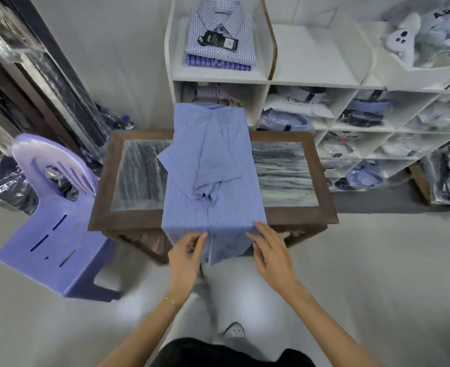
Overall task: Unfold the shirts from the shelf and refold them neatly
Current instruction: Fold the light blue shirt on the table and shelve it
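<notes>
Head view: blue shirt (213, 165) lies face-down, sleeves seemingly folded in.

left wrist (170, 300) — thin gold bracelet | arms bare | trousers (234, 295) — pale
</notes>
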A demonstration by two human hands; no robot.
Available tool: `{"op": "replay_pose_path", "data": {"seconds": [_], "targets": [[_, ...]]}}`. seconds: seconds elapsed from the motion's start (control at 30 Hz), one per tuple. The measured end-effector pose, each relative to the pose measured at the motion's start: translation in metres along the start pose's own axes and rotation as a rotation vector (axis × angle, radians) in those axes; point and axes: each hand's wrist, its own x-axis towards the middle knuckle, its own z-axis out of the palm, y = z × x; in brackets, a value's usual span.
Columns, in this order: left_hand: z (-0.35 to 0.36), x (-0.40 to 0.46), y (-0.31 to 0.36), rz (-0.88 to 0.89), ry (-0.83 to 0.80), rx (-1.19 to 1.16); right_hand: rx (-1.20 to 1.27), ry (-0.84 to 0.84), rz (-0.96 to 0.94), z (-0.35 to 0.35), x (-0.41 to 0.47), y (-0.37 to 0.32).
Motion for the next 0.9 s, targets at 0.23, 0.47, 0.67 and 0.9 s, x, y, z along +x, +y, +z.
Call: {"op": "replay_pose_path", "data": {"seconds": [0.23,0.47,0.67,0.9], "targets": [[0.014,0.01,0.006,-0.129,-0.039,-0.138,0.062,0.011,0.173,-0.002,-0.059,0.001],[0.014,0.017,0.008,-0.216,-0.217,-0.182,0.061,-0.043,0.238,-0.007,-0.076,0.003],[-0.002,0.018,0.001,-0.086,-0.261,-0.171,0.059,-0.058,0.258,-0.01,-0.082,0.009],[-0.001,0.017,-0.016,-0.154,-0.16,-0.141,0.041,-0.122,0.258,-0.005,-0.078,0.015]]}}
